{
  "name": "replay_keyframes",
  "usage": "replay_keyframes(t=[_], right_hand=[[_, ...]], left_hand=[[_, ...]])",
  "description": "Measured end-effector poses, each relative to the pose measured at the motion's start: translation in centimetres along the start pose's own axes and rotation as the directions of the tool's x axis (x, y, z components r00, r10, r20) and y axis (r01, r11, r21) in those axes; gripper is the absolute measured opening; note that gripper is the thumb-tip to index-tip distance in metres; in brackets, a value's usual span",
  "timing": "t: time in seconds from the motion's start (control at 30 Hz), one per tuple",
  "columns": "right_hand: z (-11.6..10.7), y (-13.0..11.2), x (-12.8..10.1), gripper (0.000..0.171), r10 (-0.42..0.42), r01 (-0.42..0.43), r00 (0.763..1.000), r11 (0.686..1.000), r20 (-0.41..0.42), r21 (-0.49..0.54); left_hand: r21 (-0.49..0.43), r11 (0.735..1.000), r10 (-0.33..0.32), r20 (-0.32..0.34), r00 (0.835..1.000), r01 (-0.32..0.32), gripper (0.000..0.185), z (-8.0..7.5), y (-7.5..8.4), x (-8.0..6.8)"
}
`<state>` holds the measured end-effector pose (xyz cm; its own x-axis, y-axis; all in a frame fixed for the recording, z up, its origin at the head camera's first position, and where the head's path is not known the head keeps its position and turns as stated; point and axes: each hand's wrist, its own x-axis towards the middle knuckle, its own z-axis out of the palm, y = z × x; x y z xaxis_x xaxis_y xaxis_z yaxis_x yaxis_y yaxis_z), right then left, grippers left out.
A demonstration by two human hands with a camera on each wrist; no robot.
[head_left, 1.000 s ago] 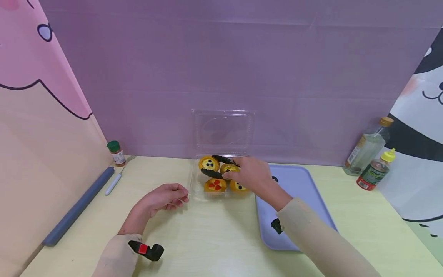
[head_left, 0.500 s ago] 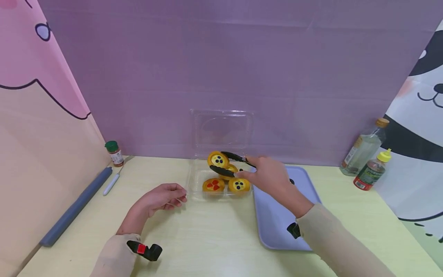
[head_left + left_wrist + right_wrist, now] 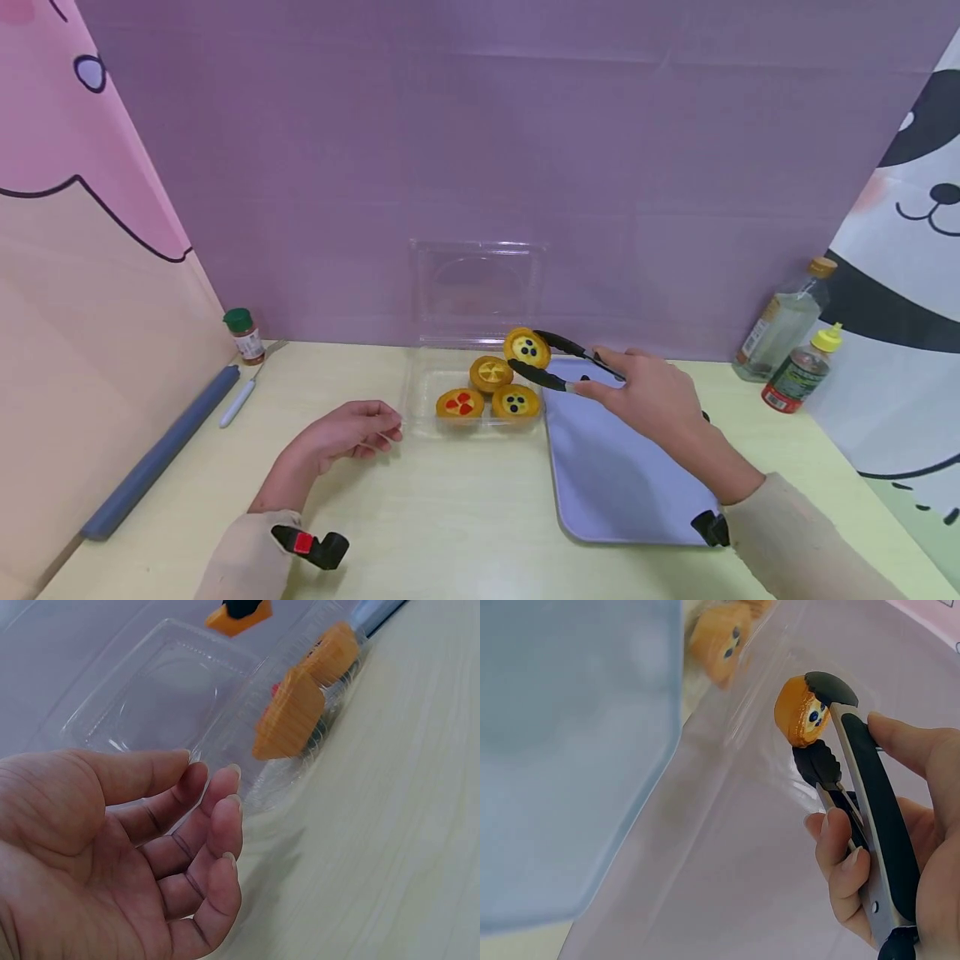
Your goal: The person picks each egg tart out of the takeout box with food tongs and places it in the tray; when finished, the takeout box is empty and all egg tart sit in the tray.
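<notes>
My right hand (image 3: 660,400) grips a pair of tongs (image 3: 881,825) with black tips. Between the tips a round golden tart (image 3: 527,347), topped with dark blue berries, is held in the air above the right back corner of a clear plastic box (image 3: 431,392). Inside the box sit a tart with red pieces (image 3: 460,404), another berry tart (image 3: 517,402) and a plain yellow-topped tart (image 3: 491,373). With thumb and index fingertip, my left hand (image 3: 150,840) pinches the box's left edge; its other fingers are loosely curled.
The box's clear lid (image 3: 478,287) stands raised at the back. Right of the box lies a lavender tray (image 3: 600,475). Two bottles, one clear (image 3: 783,321) and one yellow-capped (image 3: 802,371), stand far right. Left are a green-capped jar (image 3: 245,336), a white-handled utensil (image 3: 237,404) and a blue-grey roll (image 3: 161,454).
My right hand has lifted the berry tart with the tongs from the back left of the box and carried it rightward, towards the tray. The left hand has stayed at the box's edge.
</notes>
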<state>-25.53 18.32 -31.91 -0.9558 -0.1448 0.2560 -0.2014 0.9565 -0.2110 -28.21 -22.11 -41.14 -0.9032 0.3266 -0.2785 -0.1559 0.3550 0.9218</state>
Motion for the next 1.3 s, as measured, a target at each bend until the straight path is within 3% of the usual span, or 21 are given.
replay_keyframes(t=[0.2, 0.67, 0.9, 1.3], right_hand=[[-1.1, 2.4, -1.4, 0.076, -0.001, 0.001, 0.999, 1.0, -0.041, -0.005], [-1.4, 5.5, -2.4, 0.076, 0.049, -0.049, 0.999, 0.995, 0.005, -0.085], [-0.7, 6.0, -2.1, 0.074, 0.062, -0.052, 0.994, 0.992, 0.085, -0.118], [0.2, 5.8, -0.3, 0.07, 0.039, -0.015, 0.988, 0.988, 0.149, -0.154]], left_hand=[[0.0, 1.0, 0.0, 0.007, 1.0, 0.0, 0.033, 0.0, 0.1, -0.2], [-0.008, 1.0, -0.002, 0.014, 1.0, 0.002, 0.032, -0.1, 0.1, -0.3], [-0.005, 1.0, -0.004, 0.016, 1.0, 0.004, 0.032, -0.1, 0.1, -0.2], [-0.005, 1.0, -0.012, 0.01, 1.0, 0.012, 0.032, -0.1, 0.3, 0.1]])
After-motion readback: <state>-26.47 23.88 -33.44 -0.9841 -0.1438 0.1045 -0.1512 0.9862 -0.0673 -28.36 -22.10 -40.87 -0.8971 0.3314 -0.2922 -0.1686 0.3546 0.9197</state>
